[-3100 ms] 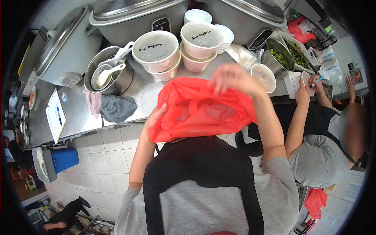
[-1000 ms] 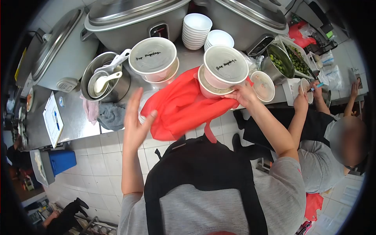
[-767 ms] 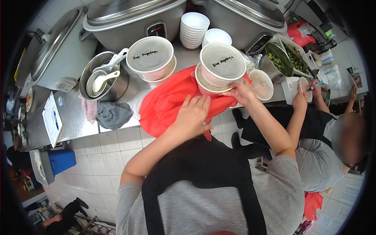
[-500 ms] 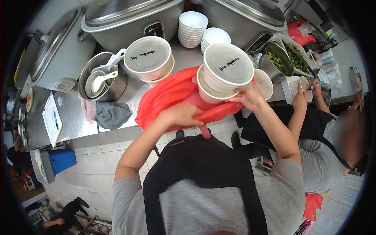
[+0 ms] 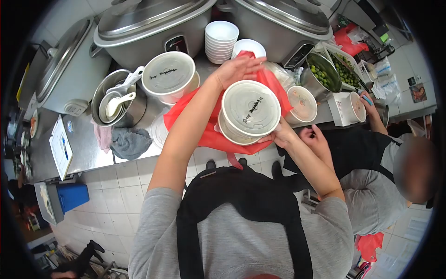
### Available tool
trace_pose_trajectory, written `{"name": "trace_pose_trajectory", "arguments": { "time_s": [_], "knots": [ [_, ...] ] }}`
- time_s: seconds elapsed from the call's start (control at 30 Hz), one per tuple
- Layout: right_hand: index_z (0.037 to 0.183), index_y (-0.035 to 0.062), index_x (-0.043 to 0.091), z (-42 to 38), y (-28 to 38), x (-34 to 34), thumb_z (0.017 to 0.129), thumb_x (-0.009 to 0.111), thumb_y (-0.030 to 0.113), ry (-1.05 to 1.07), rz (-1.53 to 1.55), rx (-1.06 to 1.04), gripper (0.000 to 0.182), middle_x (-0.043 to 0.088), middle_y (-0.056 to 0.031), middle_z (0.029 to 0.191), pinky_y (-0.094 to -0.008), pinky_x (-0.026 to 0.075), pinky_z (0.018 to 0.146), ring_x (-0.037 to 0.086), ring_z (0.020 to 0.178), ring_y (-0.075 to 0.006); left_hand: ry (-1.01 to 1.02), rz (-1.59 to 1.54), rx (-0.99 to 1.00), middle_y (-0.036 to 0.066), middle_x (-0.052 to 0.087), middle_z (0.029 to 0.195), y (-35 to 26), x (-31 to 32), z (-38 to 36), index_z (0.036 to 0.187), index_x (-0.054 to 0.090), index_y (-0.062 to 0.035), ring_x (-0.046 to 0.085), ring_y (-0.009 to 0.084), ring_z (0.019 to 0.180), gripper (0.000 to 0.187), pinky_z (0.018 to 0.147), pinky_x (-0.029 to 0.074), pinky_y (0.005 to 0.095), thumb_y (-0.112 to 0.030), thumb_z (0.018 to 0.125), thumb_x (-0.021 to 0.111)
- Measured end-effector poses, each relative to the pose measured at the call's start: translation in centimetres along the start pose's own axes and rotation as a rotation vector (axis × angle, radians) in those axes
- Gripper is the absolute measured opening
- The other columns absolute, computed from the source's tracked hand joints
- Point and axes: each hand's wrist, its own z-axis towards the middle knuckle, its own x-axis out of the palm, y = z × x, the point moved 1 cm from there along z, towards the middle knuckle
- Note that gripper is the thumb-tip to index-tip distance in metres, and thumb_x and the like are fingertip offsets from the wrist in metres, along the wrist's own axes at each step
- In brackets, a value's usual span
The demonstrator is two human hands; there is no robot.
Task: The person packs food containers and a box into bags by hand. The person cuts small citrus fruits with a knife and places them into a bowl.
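Two lidded white tubs are stacked, the upper tub [image 5: 251,108] with black handwriting on its lid. The lower tub [image 5: 232,135] shows beneath it. My right hand [image 5: 279,134] grips the stack low on its right side. A red plastic bag [image 5: 211,135] spreads under and around the stack. My left hand [image 5: 239,70] is at the bag's far edge, fingers stretched out against the red plastic beyond the tubs. Whether any plastic is pinched there is hard to see.
More lidded tubs [image 5: 168,74] stand left of the bag; another tub [image 5: 302,104] sits right. Stacked white bowls [image 5: 221,39], large cookers [image 5: 153,28] and a steel pot with ladles [image 5: 104,100] line the counter. A co-worker's hand [image 5: 318,142] is close to my right forearm.
My left hand has moved from the bag's near side to its far edge. The stacked tubs have shifted left and nearer me with my right hand. A co-worker's hand has come closer.
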Motion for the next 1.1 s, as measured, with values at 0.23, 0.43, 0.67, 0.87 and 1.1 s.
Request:
{"name": "trace_pose_trajectory", "arguments": {
  "time_s": [0.23, 0.43, 0.67, 0.87, 1.1],
  "knots": [
    [0.111, -0.0046, 0.047, 0.1, -0.5, -0.3, 0.087, 0.054, 0.021, 0.003, 0.017, -0.025, 0.036, 0.063, -0.0159, 0.089, -0.0340, 0.059, 0.059, 0.066, 0.073, -0.0254, -0.414, 0.451, 0.034, 0.019, 0.036, 0.136, -0.7, 1.9, -6.6, 0.136, 0.029, -0.0031, 0.035, 0.0264, 0.127, 0.063, 0.106, 0.026, 0.0374, -0.048, 0.093, 0.031],
    [0.112, -0.0070, 0.045, 1.1, 1.1, -0.2, 0.080, 0.043, -0.003, -0.040, 0.054, 0.048, 0.033, 0.059, -0.0216, 0.099, -0.0372, 0.059, 0.062, 0.065, 0.075, -0.0315, -0.402, 1.251, -0.171, 0.026, 0.037, 0.133, 5.6, 5.5, -18.3, 0.138, 0.020, 0.0014, 0.035, 0.0330, 0.126, 0.076, 0.106, 0.022, 0.0426, -0.046, 0.085, 0.048],
    [0.107, -0.0113, 0.043, 3.3, 2.5, -0.3, 0.077, 0.041, -0.007, -0.144, 0.092, -0.038, 0.031, 0.054, -0.0226, 0.104, -0.0444, 0.057, 0.068, 0.062, 0.086, -0.0350, 0.050, 2.029, -0.106, 0.011, 0.060, 0.082, 7.8, 5.2, -18.3, 0.092, 0.060, -0.0013, 0.059, 0.0249, 0.084, 0.024, 0.097, 0.034, 0.0454, 0.001, 0.068, 0.055],
    [0.124, -0.0033, 0.021, 4.8, 2.7, -1.4, 0.076, 0.035, -0.013, -0.205, 0.183, -0.052, 0.051, 0.044, -0.0264, 0.117, -0.0489, 0.057, 0.071, 0.058, 0.092, -0.0429, 0.438, 1.690, -0.441, 0.016, 0.060, 0.081, 3.4, 8.6, -19.2, 0.080, 0.060, 0.0010, 0.058, 0.0318, 0.083, 0.012, 0.086, 0.042, 0.0406, -0.009, 0.073, 0.058],
    [0.125, -0.0042, 0.017, 5.9, 1.8, -3.1, 0.075, 0.037, -0.012, -0.223, 0.202, -0.080, 0.054, 0.046, -0.0290, 0.113, -0.0479, 0.058, 0.065, 0.061, 0.085, -0.0429, 0.118, 1.819, -0.141, 0.021, 0.048, 0.118, 5.5, 1.4, -11.9, 0.121, 0.046, -0.0023, 0.049, 0.0349, 0.107, 0.048, 0.089, 0.043, 0.0429, -0.017, 0.076, 0.058]
  ]
}}
